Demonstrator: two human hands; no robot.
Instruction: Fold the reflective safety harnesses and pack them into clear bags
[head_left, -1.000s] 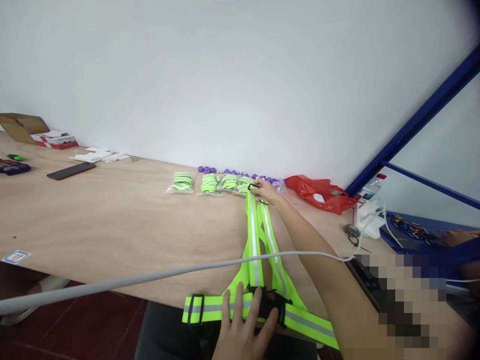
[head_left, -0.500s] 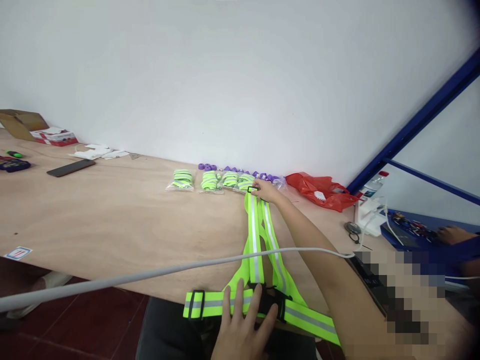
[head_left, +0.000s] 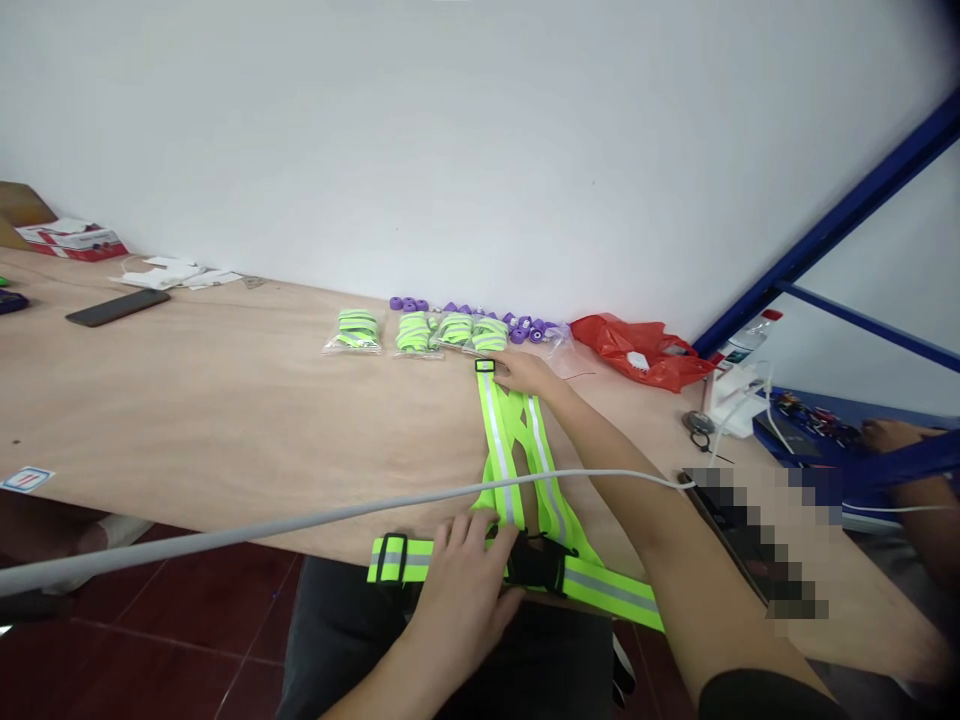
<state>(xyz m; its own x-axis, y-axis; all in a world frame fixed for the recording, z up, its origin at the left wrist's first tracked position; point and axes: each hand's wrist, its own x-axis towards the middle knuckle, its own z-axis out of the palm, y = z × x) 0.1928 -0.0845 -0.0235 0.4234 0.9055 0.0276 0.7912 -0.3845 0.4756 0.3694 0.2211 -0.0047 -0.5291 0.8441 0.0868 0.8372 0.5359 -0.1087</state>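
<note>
A neon-yellow reflective vest point(head_left: 495, 430) of elastic straps with silver stripes lies on the table, its belt point(head_left: 611, 592) along the front edge. My left hand point(head_left: 466, 570) rests on the belt left of a black centre piece point(head_left: 536, 562), fingers bent and thumb apart from them. At the far end, my right hand point(head_left: 527, 372) has its fingers closed on the top of the straps, beside a black slider buckle point(head_left: 485, 366). The hand partly hides the strap tops. Another black slider point(head_left: 391, 558) sits at the belt's left end.
Several bagged vests point(head_left: 358, 328) and purple rolls point(head_left: 409, 304) line the wall. A red plastic bag point(head_left: 637, 350) lies right of them. A grey cable point(head_left: 337, 515) crosses in front of the view. A phone point(head_left: 118, 307) lies left; a co-worker's hand point(head_left: 892, 436) is at far right.
My right hand has shifted from the slider to just right of it, and the straps lie flatter. My left hand's spread fingers have drawn together and bent. The view has tilted slightly.
</note>
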